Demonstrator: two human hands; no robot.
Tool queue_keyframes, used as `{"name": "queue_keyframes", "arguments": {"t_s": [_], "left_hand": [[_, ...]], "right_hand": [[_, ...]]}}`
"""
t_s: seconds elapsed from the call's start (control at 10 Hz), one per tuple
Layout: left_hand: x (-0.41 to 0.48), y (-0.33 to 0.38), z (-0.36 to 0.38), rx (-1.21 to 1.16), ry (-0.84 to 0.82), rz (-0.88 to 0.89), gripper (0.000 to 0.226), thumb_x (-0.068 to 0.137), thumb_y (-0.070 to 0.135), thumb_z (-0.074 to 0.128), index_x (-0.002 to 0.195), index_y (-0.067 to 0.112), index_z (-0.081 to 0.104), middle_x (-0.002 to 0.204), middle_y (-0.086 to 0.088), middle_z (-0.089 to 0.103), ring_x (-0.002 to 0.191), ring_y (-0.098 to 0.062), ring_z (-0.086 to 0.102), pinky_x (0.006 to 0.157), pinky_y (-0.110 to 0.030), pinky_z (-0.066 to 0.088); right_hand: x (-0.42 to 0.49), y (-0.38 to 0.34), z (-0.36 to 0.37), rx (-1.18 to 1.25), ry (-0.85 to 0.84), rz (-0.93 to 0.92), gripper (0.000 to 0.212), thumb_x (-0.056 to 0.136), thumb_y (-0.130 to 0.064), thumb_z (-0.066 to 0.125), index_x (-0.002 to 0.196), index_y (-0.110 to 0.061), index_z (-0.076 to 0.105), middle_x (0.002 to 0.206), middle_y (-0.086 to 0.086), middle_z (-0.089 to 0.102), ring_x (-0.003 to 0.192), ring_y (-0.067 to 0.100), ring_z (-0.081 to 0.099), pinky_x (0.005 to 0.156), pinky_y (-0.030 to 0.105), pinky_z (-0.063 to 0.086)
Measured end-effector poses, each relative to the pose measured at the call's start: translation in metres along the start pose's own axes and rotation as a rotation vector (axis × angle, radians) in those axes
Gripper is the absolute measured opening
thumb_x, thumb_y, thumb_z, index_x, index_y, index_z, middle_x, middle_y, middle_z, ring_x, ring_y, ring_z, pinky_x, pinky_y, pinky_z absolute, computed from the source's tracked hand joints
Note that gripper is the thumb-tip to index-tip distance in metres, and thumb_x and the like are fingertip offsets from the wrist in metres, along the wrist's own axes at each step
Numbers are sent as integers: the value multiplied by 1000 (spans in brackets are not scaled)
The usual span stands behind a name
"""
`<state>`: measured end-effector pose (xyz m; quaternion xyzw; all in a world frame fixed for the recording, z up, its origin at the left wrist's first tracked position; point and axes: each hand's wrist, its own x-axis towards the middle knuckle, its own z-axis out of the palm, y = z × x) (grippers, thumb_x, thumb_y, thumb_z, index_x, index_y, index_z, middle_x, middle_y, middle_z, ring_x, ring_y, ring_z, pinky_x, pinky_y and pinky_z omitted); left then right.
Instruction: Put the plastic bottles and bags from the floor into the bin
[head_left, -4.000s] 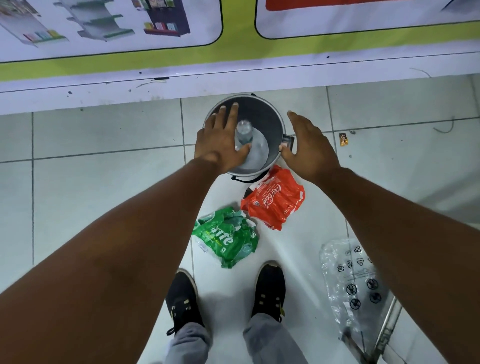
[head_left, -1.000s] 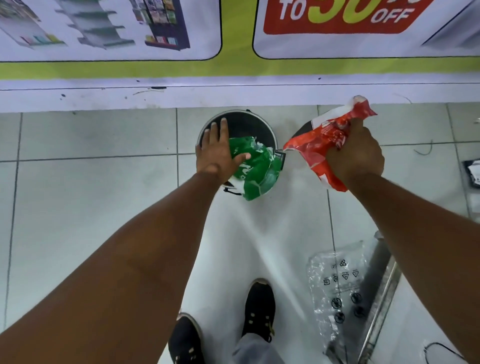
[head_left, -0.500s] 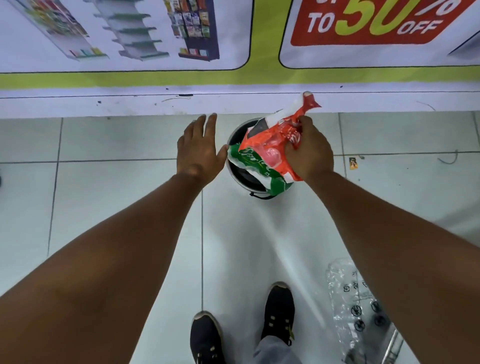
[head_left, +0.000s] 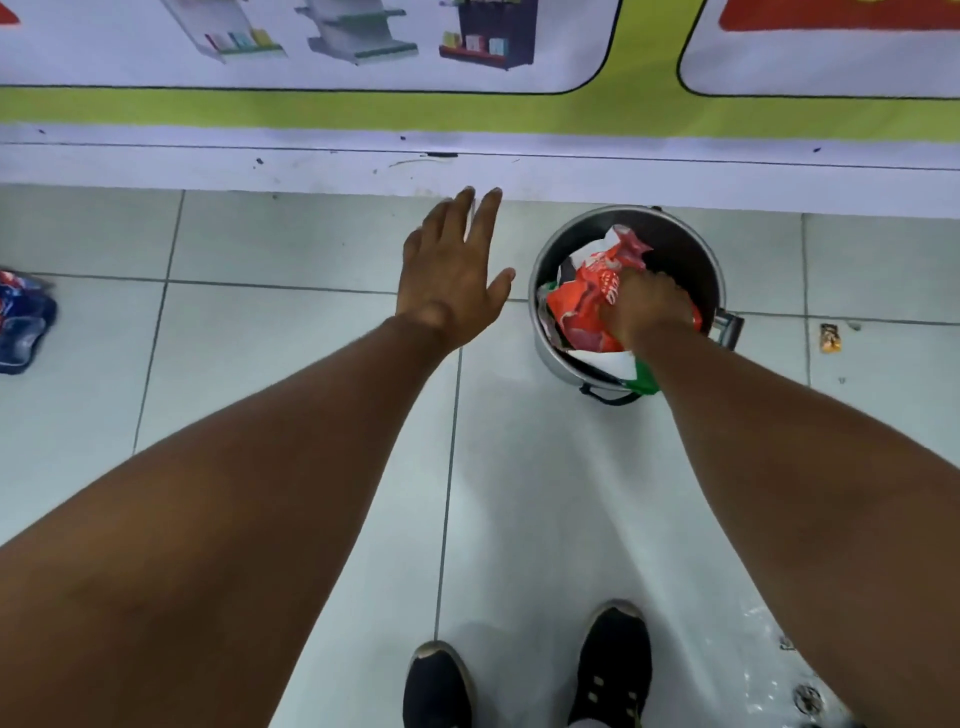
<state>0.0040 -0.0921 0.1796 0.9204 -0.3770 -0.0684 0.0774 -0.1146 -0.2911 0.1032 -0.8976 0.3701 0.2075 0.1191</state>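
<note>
Here the right hand (head_left: 644, 306) is closed on a crinkled red plastic bag (head_left: 584, 306), pressing it into the round grey metal bin (head_left: 711, 270). Left of it, the left hand (head_left: 452, 275) hovers empty, fingers spread, above glossy tiles.

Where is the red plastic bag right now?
In the head view, right of centre, the red plastic bag sits in the round metal bin, pressed down by the right hand, on top of the green bag.
</note>
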Motion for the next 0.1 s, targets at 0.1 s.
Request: {"name": "queue_keyframes", "arguments": {"t_s": [0.1], "left_hand": [[-6, 5, -1, -23, -26, -46, 80, 92, 47, 53, 155, 20, 14, 160, -13, 22, 144, -33, 21, 111, -49, 29]], "right_hand": [[0, 10, -14, -14, 55, -80, 77, 89, -52, 63, 150, -12, 37, 146, 15, 51, 138, 37, 43, 116, 52, 30]]}}
